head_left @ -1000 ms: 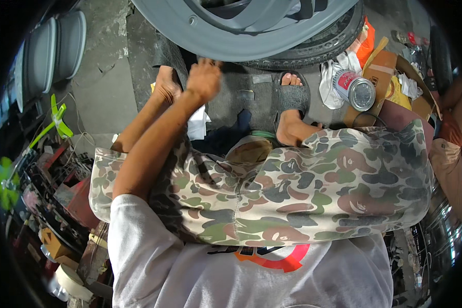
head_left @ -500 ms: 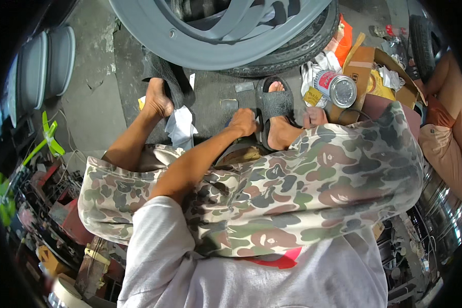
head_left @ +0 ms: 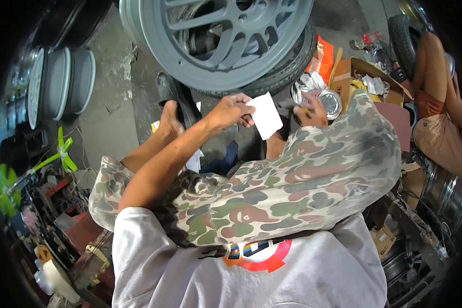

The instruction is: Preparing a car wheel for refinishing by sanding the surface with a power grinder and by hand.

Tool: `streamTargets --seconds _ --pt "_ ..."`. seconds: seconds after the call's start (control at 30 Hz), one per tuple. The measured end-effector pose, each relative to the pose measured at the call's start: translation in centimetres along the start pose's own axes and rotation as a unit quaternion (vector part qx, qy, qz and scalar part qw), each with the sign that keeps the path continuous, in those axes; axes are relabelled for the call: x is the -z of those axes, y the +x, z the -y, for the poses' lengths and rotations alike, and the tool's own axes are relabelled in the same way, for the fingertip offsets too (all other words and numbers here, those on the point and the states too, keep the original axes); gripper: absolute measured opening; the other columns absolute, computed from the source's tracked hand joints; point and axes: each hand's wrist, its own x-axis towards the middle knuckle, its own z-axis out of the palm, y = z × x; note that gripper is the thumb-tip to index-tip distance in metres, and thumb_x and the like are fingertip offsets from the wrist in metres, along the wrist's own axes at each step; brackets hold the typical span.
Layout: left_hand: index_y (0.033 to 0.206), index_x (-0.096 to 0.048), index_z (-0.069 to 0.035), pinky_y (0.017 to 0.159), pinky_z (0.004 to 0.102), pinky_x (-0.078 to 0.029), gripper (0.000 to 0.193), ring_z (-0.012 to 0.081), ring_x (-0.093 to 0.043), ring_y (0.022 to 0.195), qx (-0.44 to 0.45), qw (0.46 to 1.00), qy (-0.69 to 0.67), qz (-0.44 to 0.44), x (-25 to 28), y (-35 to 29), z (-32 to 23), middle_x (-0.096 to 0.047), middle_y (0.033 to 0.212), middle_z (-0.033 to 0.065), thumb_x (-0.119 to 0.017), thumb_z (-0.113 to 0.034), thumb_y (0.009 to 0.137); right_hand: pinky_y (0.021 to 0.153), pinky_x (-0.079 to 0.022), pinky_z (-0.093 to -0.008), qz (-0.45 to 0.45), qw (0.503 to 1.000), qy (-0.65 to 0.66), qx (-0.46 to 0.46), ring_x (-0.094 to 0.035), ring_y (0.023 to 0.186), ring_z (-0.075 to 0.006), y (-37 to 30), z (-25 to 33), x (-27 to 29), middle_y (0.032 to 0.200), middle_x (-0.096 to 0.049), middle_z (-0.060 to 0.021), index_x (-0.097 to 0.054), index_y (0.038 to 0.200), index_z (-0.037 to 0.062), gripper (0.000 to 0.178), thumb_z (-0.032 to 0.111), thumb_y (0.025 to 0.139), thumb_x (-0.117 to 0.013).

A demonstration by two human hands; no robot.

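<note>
A flat white card with rounded corners is pinched between the thumb and fingers of my left hand, in front of the large grey wheel rim. My right hand is beside the round metal can, its fingers apart and slightly blurred. A yellowish bit shows between those fingers; whether the hand touches it is unclear. The rim leans over a black tyre. My camouflage-clad legs are folded below both hands.
An open cardboard box with crumpled paper stands at the right, near an orange bag. Another person's bare leg is at the far right. Grey rims stand on the left, above a green fan.
My left hand has risen from the floor and now holds the white card. My right hand has come up beside the can. The view has shifted, showing more of the rim.
</note>
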Motion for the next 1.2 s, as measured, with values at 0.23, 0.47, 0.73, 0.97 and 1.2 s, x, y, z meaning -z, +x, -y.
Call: streamTargets --seconds 0.23,0.47,0.73,0.97,1.2 --pt "0.108 -0.063 0.002 0.054 0.0298 -0.057 0.018 0.0159 -0.069 0.063 -0.070 0.988 0.119 -0.063 -3.4 4.1 0.4 -0.071 0.083 0.0100 -0.070 -0.010 0.096 0.102 -0.051 -0.0397 0.319 0.849 0.373 -0.195 -0.058 0.123 -0.0265 2.3 2.8 -0.3 0.150 -0.040 -0.0176 -0.018 0.165 0.0148 0.106 -0.001 0.083 -0.084" --pt "0.108 -0.068 0.004 0.064 0.0302 -0.055 0.018 0.0145 -0.068 0.071 -0.128 0.939 0.301 -0.103 -3.7 2.6 -3.7 -0.073 0.081 0.0097 -0.069 -0.008 0.095 0.087 -0.054 -0.0288 0.207 0.900 0.296 -0.243 -0.066 0.103 -0.0159 4.3 7.7 -0.5 0.111 -0.066 -0.0078 -0.053 0.141 0.0029 0.062 0.013 0.088 -0.083" --pt "0.098 -0.073 -0.004 0.072 0.0391 -0.053 0.010 0.0309 -0.069 0.081 -0.569 0.615 0.454 -0.303 -7.5 -9.8 -22.8 -0.072 0.092 0.0132 -0.072 -0.008 0.089 0.077 -0.051 -0.0248 0.021 0.865 0.381 -0.325 -0.063 0.092 -0.0102 2.0 3.3 1.8 0.097 -0.067 -0.0020 -0.065 0.120 0.0009 0.038 0.018 0.090 -0.081" --pt "0.116 -0.064 0.002 0.096 0.0487 -0.047 0.037 0.0461 -0.062 0.100 -0.542 0.380 0.642 -0.387 1.4 -7.0 -35.1 -0.067 0.097 0.0244 -0.047 -0.030 0.108 0.089 -0.047 -0.0290 -0.016 0.975 0.188 -0.115 -0.058 0.100 -0.0145 0.9 6.6 -0.9 0.113 -0.064 -0.0081 -0.057 0.087 -0.0017 0.019 0.009 0.088 -0.072" --pt "0.138 -0.066 -0.007 0.107 0.0321 -0.042 0.052 0.0190 -0.062 0.122 -0.417 0.606 0.590 -0.333 9.8 -4.4 -39.3 -0.070 0.129 0.0119 -0.053 -0.046 0.107 0.089 -0.043 -0.0282 0.148 0.905 0.312 -0.249 -0.054 0.099 -0.0134 3.5 10.7 0.2 0.101 -0.060 -0.0040 -0.059 0.093 -0.0015 0.017 0.013 0.085 -0.060"
